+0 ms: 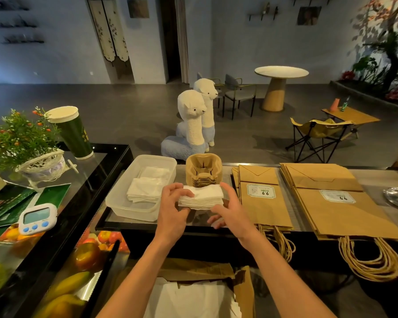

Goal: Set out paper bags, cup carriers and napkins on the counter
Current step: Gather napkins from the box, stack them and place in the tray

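Both hands hold a stack of napkins [201, 198] just above the near edge of the surface [377, 177]. The left hand [172, 207] grips its left end, thumb on top and fingers beneath. The right hand [230, 210] cradles its right end, thumb raised along the edge and fingers curled below. The stack's long axis runs left to right, spanning the gap between the hands. Just left of the left hand sits a clear plastic container [115, 203] that already holds folded napkins. The left hand is therefore the nearer one, and the probable next move is a short carry to the left and slightly farther away. Directly beyond the held stack, and close to it, stands a nested pile of cup carriers [203, 171]. To the right lie the small paper bags [260, 203] and, farther right, the large paper bags [331, 212], both flat with their handles hanging over the near edge.
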